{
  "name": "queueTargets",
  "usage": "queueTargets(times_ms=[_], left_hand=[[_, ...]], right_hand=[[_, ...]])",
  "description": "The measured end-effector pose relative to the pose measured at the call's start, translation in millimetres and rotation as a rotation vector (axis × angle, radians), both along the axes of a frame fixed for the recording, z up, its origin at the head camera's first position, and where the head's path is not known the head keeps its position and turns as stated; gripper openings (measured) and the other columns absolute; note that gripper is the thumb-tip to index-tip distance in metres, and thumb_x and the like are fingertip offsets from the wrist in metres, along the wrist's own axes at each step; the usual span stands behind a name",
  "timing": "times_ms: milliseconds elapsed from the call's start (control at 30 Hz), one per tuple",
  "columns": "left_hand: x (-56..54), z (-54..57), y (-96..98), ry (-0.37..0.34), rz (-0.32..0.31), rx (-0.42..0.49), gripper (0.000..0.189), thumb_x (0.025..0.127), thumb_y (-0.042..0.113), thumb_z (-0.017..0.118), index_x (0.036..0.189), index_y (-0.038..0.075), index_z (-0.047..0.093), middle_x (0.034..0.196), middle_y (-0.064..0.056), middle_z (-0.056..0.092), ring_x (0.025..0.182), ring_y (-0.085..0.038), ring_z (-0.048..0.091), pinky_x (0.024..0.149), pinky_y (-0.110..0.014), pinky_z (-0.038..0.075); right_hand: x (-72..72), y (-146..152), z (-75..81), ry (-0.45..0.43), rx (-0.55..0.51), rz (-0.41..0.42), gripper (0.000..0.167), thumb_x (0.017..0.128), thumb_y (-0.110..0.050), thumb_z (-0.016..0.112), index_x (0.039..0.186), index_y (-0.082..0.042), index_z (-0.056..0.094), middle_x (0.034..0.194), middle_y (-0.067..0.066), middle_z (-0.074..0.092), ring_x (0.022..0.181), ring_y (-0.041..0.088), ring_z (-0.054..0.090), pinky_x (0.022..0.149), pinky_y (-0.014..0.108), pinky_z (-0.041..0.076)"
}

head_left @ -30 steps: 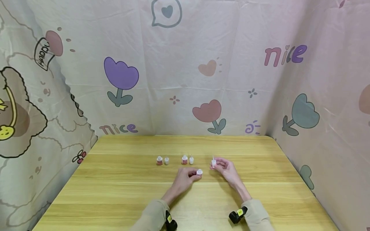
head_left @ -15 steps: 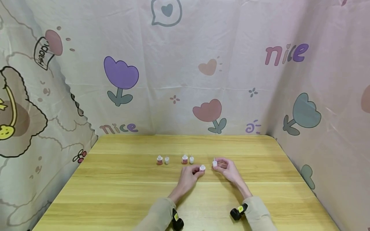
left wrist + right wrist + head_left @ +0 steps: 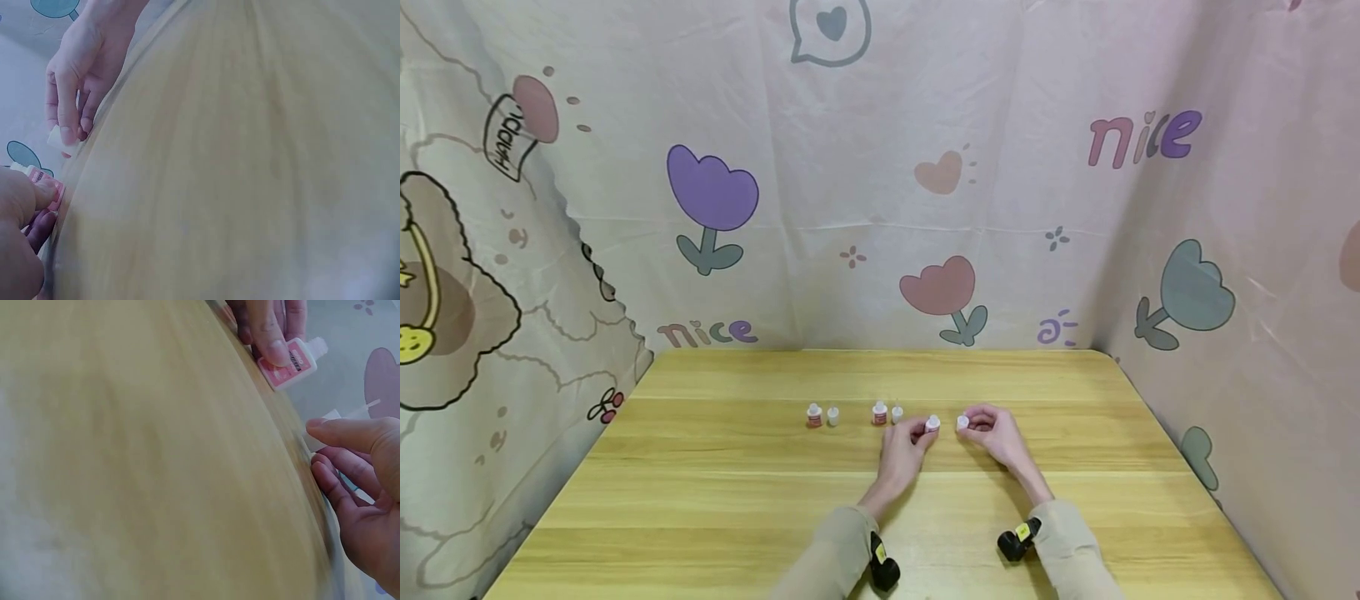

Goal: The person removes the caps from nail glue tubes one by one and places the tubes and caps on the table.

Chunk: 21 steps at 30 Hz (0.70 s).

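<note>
My left hand (image 3: pixel 901 454) pinches a small white bottle with a pink label (image 3: pixel 289 364) between thumb and fingers. The neck of that bottle is uncapped, with a ribbed white thread. To the right, my right hand (image 3: pixel 1000 435) pinches a white cap (image 3: pixel 962 422) by its sides. A thin applicator tip (image 3: pixel 370 405) sticks out of the cap in the right wrist view. Bottle and cap are apart, a short gap between them. Whether either touches the table is hard to tell.
Two more uncapped bottles with red-pink labels stand upright on the wooden table (image 3: pixel 700 500): one bottle (image 3: pixel 815 416) farther left, another bottle (image 3: pixel 880 413) near my left hand. Beside each is a white cap, the left cap (image 3: pixel 832 417) and the right cap (image 3: pixel 897 414). A printed cloth (image 3: pixel 850 167) hangs behind.
My left hand has carried its bottle forward and to the right, level with the cap. The right hand has shifted slightly right, still holding the cap.
</note>
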<state>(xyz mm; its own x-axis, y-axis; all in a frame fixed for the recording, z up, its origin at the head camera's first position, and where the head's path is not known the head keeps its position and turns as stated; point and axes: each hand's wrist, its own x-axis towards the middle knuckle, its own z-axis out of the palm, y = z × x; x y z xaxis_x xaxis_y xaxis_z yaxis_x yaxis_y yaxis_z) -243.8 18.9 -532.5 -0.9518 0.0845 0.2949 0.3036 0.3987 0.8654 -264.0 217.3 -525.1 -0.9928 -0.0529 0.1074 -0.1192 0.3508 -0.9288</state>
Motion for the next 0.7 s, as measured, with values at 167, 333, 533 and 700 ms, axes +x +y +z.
queueTargets(times_ms=[167,333,533,700], left_hand=[[-4.4,0.1,5.1,-0.002,0.014,-0.005,0.016,0.090,0.011,0.074,0.105,0.008,0.077,0.090,-0.006,0.078,0.070,-0.003,0.062,0.062,-0.015,0.051],[-8.0,-0.9,10.2,0.015,0.019,-0.020,0.016,0.089,0.009,0.075,0.105,0.007,0.077,0.089,-0.007,0.078,0.069,-0.002,0.062,0.062,-0.015,0.051],[-10.7,0.4,15.5,0.014,0.030,-0.032,0.020,0.089,0.009,0.075,0.109,0.007,0.076,0.093,-0.007,0.079,0.070,-0.003,0.063,0.063,-0.016,0.051],[-13.1,1.0,19.2,0.005,0.052,-0.057,0.021,0.089,0.010,0.074,0.110,0.006,0.076,0.096,-0.008,0.080,0.074,-0.004,0.067,0.066,-0.016,0.053]], right_hand=[[-1.0,-1,2.7,-0.013,0.024,-0.006,0.029,0.080,0.002,0.080,0.106,0.008,0.067,0.098,0.024,0.075,0.078,0.007,0.066,0.072,0.015,0.053],[-4.3,-3,1.8,-0.022,0.051,-0.030,0.029,0.080,0.002,0.080,0.105,0.008,0.067,0.097,0.024,0.076,0.076,0.005,0.064,0.070,0.015,0.052],[-7.6,-5,-0.4,-0.021,0.040,-0.055,0.028,0.079,0.004,0.079,0.104,0.007,0.068,0.095,0.023,0.076,0.073,0.002,0.062,0.069,0.015,0.051],[-9.1,-7,-1.9,-0.010,0.034,-0.064,0.026,0.080,0.005,0.079,0.103,0.007,0.067,0.093,0.022,0.075,0.072,0.003,0.060,0.067,0.015,0.050]])
